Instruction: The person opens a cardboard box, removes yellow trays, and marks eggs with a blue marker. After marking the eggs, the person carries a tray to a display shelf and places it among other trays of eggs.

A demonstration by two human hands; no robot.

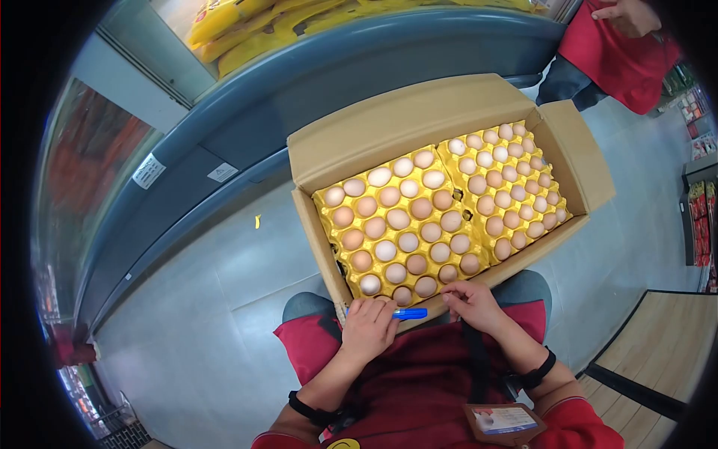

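Two yellow egg trays (423,248) observed side by side inside an open cardboard box (411,120), far and right flaps folded outward. Both trays carry rows of eggs (389,196), brown to pale, seated in cups; dark gaps show between the trays near the box's middle. From where I stand, the left hand (370,322) is at the box's near left corner, fingers curled over a blue pen (410,313). The right hand (475,305) is at the box's near edge, thumb and forefinger drawn together; whether they pinch anything, I cannot tell. Beyond the box, a grey case (419,52) contains yellow bags (262,26). Past its far right corner stands another person (613,52).
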